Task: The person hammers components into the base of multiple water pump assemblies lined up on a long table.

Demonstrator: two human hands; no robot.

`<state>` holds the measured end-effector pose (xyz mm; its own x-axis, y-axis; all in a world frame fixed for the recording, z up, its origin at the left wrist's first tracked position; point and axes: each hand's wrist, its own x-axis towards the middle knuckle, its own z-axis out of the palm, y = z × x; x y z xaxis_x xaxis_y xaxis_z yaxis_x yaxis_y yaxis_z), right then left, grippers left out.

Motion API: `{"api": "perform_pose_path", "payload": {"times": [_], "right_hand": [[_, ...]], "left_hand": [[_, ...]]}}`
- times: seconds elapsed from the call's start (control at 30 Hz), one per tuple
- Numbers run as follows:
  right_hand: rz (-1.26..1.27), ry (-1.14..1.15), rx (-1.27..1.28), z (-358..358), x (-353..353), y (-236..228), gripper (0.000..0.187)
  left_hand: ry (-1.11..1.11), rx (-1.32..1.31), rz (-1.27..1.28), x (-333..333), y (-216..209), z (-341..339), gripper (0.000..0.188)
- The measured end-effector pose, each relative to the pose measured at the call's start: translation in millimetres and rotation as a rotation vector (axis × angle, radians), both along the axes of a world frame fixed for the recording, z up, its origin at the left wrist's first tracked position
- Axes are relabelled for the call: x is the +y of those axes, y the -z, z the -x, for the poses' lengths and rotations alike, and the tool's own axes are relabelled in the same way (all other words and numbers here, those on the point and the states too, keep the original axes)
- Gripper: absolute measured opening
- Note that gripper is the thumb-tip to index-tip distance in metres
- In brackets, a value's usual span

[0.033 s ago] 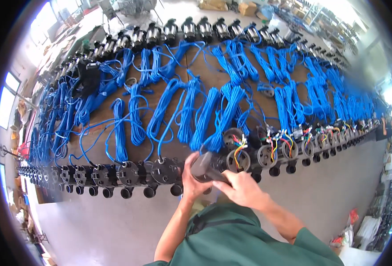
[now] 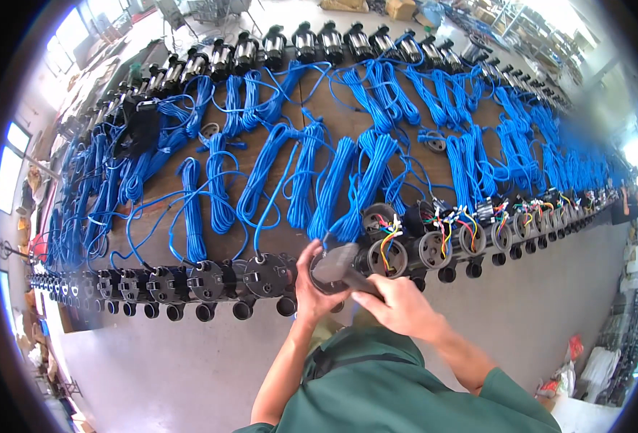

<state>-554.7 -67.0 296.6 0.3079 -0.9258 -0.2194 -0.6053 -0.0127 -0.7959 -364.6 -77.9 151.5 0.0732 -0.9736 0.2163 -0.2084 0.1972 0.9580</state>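
My right hand [image 2: 400, 306] is closed round the dark handle of a mallet [image 2: 363, 282]. The mallet's grey head, smeared by motion, is over the round black end of a pump [image 2: 322, 280] at the table's near edge and hides most of it. My left hand [image 2: 313, 287] curls round the left and lower side of that end, fingers up along its side and thumb below. Left of it stands a pump with a closed black cover [image 2: 267, 276]. To the right, an open pump end [image 2: 387, 257] shows red, yellow and green wires.
Bundles of blue cable [image 2: 337, 187] cover much of the brown table [image 2: 326, 105]. Pumps with shiny metal bodies [image 2: 305, 43] line its far edge. More pumps run along the near edge both ways. Another person [image 2: 631, 202] stands at the far right.
The mallet and my right hand have shifted slightly to the right. My left hand stays round the pump end.
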Motion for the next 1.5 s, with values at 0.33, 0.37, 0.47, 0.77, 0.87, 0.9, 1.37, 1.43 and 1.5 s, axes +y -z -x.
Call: {"api": "perform_pose_path", "payload": {"times": [0.33,0.37,0.47,0.77,0.87,0.9,1.37,1.43,1.5], "right_hand": [[-0.448,0.478,-0.368,65,57,48,0.027],[-0.528,0.505,-0.408,66,62,58,0.027],[-0.627,0.485,-0.391,71,78,80,0.028],[-0.500,0.508,-0.515,67,72,83,0.032],[-0.934,0.554,-0.621,60,66,87,0.031],[-0.873,0.558,-0.577,66,68,87,0.030],[-0.702,0.579,-0.471,64,74,84,0.034],[-0.619,0.647,-0.479,79,65,65,0.032],[-0.540,0.675,-0.523,86,58,54,0.030]], "left_hand": [[0.012,0.036,-0.973,67,119,22,0.050],[0.107,0.315,-1.145,59,133,20,0.038],[-0.057,0.212,-0.599,73,185,38,0.015],[0.019,-0.083,-0.379,88,241,31,0.020],[0.051,-0.151,-0.319,81,236,23,0.026],[0.028,-0.098,-0.344,78,229,27,0.029],[-0.086,-0.040,-0.471,60,148,41,0.052],[-0.034,0.092,-0.610,56,124,36,0.052],[-0.018,0.170,-0.665,58,121,36,0.055]]}}
